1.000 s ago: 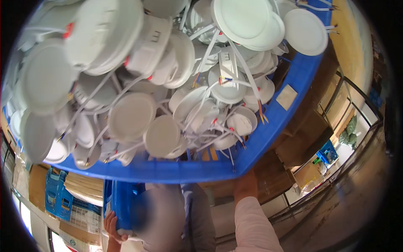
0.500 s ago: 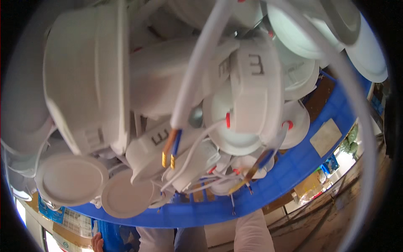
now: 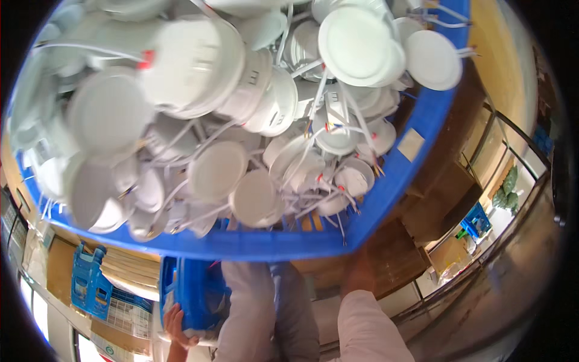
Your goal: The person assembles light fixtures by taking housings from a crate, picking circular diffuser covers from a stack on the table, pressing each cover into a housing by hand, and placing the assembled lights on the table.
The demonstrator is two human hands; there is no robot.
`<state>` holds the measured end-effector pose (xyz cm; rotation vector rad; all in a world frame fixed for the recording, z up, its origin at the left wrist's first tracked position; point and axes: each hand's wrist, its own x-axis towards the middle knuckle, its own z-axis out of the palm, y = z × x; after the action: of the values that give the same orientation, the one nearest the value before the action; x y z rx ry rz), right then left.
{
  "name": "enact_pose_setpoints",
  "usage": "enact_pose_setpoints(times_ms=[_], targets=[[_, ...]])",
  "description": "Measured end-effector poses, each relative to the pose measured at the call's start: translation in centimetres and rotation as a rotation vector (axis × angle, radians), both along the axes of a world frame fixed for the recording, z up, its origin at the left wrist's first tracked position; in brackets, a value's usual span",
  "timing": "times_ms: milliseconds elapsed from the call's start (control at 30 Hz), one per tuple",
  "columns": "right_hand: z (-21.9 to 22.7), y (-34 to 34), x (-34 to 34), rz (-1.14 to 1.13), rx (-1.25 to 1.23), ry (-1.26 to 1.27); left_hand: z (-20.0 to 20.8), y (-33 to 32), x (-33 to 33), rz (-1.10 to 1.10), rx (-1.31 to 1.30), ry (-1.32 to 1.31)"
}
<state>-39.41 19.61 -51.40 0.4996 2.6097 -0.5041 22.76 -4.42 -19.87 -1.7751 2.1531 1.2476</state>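
Note:
A blue plastic basket [image 3: 271, 246], heaped with round white downlights, fills the upper view. The downlights [image 3: 217, 168] have white cables, red cable grips and bare wire ends. My right arm [image 3: 368, 320], in a pale sleeve, reaches up to the basket's front rim; its hand and fingers are hidden there. A pale cloth-covered limb [image 3: 250, 314] also runs up to the rim; I cannot tell whether it is my left arm or a leg. Further left, a bare hand [image 3: 176, 323] touches a blue plastic container [image 3: 196, 295]; I cannot tell whose it is.
At the lower left stand a blue crate [image 3: 89, 277] and a cardboard stack [image 3: 129, 271]. Brown boxes [image 3: 446, 199] lie right of the basket. Beyond them are a small blue basket [image 3: 476, 222], a green plant [image 3: 505, 190] and a dark metal rail [image 3: 518, 136].
The downlights and basket look smaller and farther from me; more of the basket's rim shows. The loose cables that hung close in front are out of view. The surroundings have shifted in view.

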Motion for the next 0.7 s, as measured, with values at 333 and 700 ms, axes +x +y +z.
enact_pose_setpoints(times_ms=[333,700], targets=[[11.4,-8.6,15.8,-0.392,-0.676,0.267,1.4,0.5,1.2,0.028,-0.003,-0.041],[26.7,-12.6,27.3,0.327,-0.273,0.47,-6.4,-0.4,6.7,-0.048,0.075,0.075]])
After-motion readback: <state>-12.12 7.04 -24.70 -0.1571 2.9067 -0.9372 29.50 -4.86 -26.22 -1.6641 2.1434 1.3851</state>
